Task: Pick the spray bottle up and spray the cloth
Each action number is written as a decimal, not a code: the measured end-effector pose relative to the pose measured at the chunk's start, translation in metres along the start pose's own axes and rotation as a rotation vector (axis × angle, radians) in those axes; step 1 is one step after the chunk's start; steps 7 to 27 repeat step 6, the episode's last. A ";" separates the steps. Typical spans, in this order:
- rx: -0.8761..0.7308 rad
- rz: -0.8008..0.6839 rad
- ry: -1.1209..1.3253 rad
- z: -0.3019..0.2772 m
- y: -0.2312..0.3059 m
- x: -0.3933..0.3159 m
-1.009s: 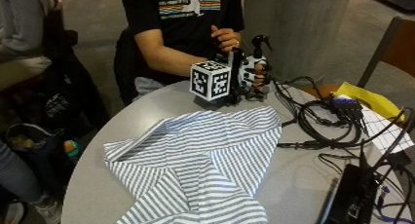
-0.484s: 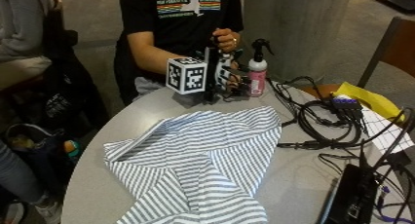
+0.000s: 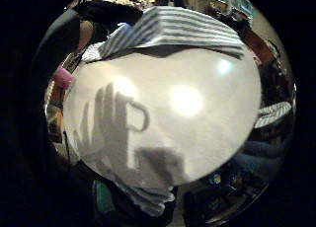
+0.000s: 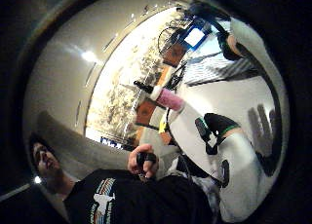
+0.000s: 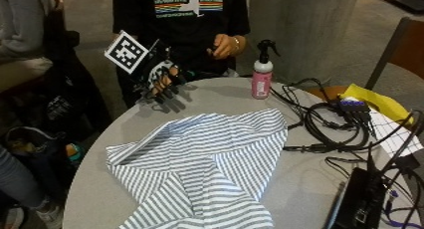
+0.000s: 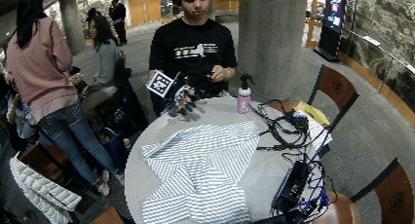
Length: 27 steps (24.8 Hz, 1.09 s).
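A pink spray bottle (image 5: pixel 262 74) with a black trigger head stands upright at the far edge of the round grey table (image 5: pixel 218 92), with nothing touching it. A blue-and-white striped cloth (image 5: pixel 209 164) lies spread across the middle of the table. My gloved right hand (image 5: pixel 162 79) hovers above the table's far left edge, well left of the bottle, fingers spread and empty. Its shadow falls on the tabletop (image 3: pixel 163 123). The thumb side palm view shows the bottle (image 4: pixel 165 98) and the person's bare left hand (image 4: pixel 142 160) held by the chest.
Black cables (image 5: pixel 334 122) coil on the table's right side beside yellow paper (image 5: pixel 371 102) and a black device (image 5: pixel 361 199). A chair (image 5: pixel 397 50) stands at the right. A concrete pillar (image 5: pixel 305 25) rises behind the bottle.
My right hand has let go of the spray bottle and drawn away to the left, ending above the table's left edge. The bottle stays standing where it was.
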<state>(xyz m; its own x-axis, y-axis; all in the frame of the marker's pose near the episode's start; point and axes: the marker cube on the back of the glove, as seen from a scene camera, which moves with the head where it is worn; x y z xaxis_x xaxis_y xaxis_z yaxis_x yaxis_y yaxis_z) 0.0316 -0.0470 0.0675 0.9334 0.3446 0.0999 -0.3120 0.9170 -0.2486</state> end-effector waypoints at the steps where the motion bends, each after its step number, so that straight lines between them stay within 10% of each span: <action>1: 0.007 0.006 0.026 -0.003 0.004 0.008; 27: 0.010 0.015 0.102 -0.007 0.015 0.031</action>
